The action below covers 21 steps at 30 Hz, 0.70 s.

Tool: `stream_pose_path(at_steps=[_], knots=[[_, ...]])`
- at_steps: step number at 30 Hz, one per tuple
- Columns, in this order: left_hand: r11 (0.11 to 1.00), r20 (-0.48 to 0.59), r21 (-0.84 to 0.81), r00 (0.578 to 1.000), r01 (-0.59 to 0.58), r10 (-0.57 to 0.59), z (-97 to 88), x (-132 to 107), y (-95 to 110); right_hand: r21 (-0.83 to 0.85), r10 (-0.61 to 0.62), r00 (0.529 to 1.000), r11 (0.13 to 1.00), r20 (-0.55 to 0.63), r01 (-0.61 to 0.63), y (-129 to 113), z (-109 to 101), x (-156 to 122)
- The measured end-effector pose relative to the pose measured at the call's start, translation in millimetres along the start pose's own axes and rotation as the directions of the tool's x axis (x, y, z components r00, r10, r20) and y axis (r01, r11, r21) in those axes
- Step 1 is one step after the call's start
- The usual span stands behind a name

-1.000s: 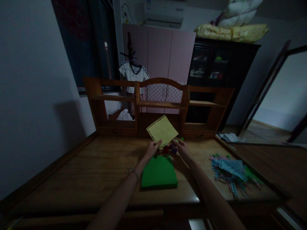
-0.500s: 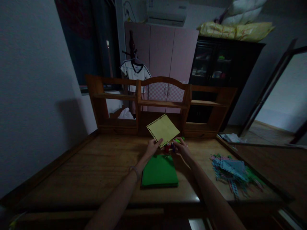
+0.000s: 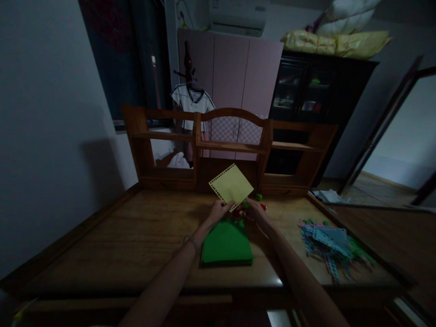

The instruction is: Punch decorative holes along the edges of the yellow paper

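A yellow loose-leaf sheet (image 3: 231, 184), with a row of punched holes along its edges, is tilted up above the desk. My left hand (image 3: 220, 211) pinches its lower corner between thumb and fingers. Close to the sheet's lower right edge, my right hand (image 3: 257, 212) is closed at the fingertips around what looks like a small green piece (image 3: 245, 204), too blurred to name. Small red trinkets (image 3: 239, 213) lie between and below the hands, partly hidden. A green folder-like stack (image 3: 227, 245) rests on the desk in front of me.
On the right of the wooden desk (image 3: 136, 236) lies a heap of blue, pink and green plastic strips (image 3: 329, 243). A small green object (image 3: 259, 197) sits beyond my right hand. A wooden shelf unit (image 3: 231, 146) runs along the back edge.
My right hand has moved slightly left, toward the sheet's lower corner, bringing the green piece along. The sheet has shifted a little in my left hand.
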<state>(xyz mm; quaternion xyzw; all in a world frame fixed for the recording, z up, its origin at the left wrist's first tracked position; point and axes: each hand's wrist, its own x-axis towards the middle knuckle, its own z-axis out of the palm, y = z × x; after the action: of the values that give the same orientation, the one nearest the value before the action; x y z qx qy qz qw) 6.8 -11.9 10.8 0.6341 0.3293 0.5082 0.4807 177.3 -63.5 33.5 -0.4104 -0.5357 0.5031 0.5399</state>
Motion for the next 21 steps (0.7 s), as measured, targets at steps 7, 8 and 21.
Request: stream_pose_path(at_steps=[7, 8, 21], knots=[[0.939, -0.353, 0.344, 0.929, 0.018, 0.111, -7.5, 2.8, -4.8, -0.008, -0.046, 0.998, 0.999, 0.050, 0.047, 1.6, 0.2, 4.7], [0.920, -0.399, 0.389, 0.909, 0.051, 0.118, -10.6, 3.1, -6.4, -0.005, -0.062, 0.997, 0.998, 0.043, 0.062, 1.1, 0.9, 3.7], [0.981, -0.168, -0.183, 0.981, 0.064, -0.095, -6.6, 7.0, -5.0, -0.008, 0.034, 0.999, 0.999, 0.003, -0.034, 7.1, 1.2, 8.4]])
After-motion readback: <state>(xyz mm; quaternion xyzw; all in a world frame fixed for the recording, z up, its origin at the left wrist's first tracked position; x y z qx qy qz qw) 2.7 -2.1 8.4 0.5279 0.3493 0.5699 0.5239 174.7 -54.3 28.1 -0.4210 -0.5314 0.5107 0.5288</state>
